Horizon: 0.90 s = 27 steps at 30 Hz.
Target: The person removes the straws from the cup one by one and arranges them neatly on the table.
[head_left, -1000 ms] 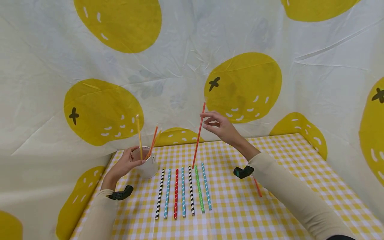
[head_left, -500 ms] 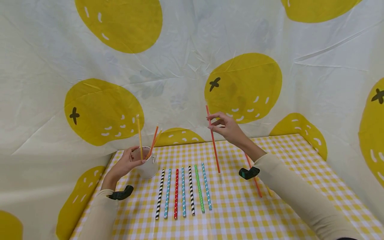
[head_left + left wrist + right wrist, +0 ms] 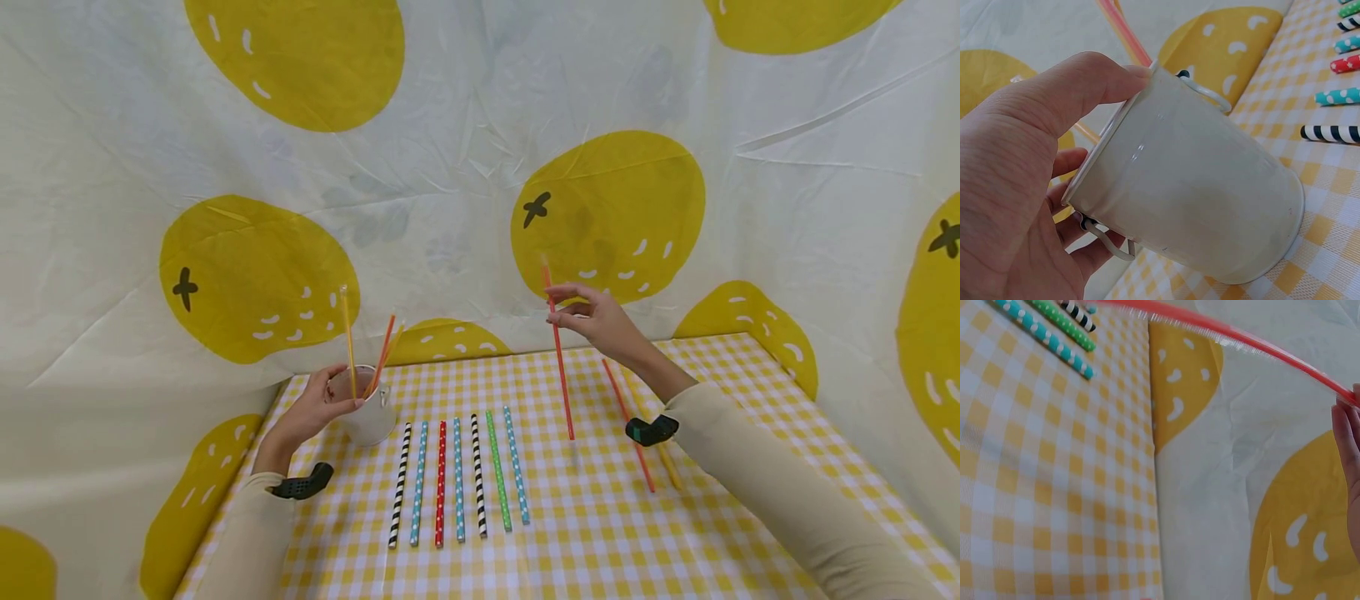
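My left hand (image 3: 311,412) grips the small white metal bucket (image 3: 371,427) by its rim; in the left wrist view the thumb lies along the rim and the fingers go round the far side. A yellow straw (image 3: 347,329) and a few orange and yellow straws (image 3: 385,346) stick up out of the bucket. My right hand (image 3: 606,323) pinches a red translucent straw (image 3: 562,383) near its top. That straw hangs nearly upright, its lower end just above the checked cloth, right of the row of paper straws.
Several patterned paper straws (image 3: 459,479), striped or dotted, lie side by side mid-table. To the right, a red straw (image 3: 617,392) and a yellow straw (image 3: 671,468) lie partly under the right forearm. A lemon-print sheet (image 3: 450,208) hangs behind the yellow checked tablecloth (image 3: 577,550).
My right hand has carried the red straw rightward, away from the row, and its lean has reversed. The straws under that forearm show more now. The left hand and bucket stay put.
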Each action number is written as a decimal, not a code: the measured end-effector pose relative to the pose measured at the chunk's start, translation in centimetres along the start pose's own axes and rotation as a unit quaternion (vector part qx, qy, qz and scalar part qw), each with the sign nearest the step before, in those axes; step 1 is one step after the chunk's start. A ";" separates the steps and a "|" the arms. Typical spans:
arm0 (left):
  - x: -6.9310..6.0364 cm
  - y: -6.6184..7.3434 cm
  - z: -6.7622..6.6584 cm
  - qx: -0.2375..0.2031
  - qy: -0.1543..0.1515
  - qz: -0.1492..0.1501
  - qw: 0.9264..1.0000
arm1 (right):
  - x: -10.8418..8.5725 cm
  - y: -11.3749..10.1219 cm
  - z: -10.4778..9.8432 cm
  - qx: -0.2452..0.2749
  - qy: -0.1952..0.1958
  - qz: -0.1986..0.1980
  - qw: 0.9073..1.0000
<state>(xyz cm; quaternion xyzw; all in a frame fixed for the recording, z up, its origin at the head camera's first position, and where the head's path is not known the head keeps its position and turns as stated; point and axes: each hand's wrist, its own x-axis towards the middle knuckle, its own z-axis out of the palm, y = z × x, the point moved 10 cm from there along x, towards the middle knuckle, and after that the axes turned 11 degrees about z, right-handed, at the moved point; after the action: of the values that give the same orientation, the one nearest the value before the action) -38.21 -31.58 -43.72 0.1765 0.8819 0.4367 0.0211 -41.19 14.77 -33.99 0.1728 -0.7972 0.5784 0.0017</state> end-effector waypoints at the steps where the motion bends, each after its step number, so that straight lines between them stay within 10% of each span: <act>1: 0.0 0.0 0.0 0.000 0.000 0.000 1.000 | -0.1 0.3 -0.4 -0.003 0.004 0.006 1.000; 15: 0.2 0.2 0.1 0.003 -0.007 0.013 1.000 | -1.4 3.2 -3.8 -0.062 -0.035 0.052 0.996; 22: -0.4 2.6 0.2 -0.020 -0.007 0.012 1.000 | -2.6 4.8 -5.1 -0.093 -0.066 0.073 0.991; 27: 0.0 1.3 0.0 -0.004 -0.005 0.014 1.000 | -3.5 5.9 -6.2 -0.121 -0.070 0.071 0.988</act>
<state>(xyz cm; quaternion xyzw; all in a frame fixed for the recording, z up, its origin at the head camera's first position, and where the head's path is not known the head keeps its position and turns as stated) -37.78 -30.85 -42.75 0.1905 0.8777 0.4393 0.0203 -40.77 23.07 -38.08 0.1538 -0.8697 0.4631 -0.0744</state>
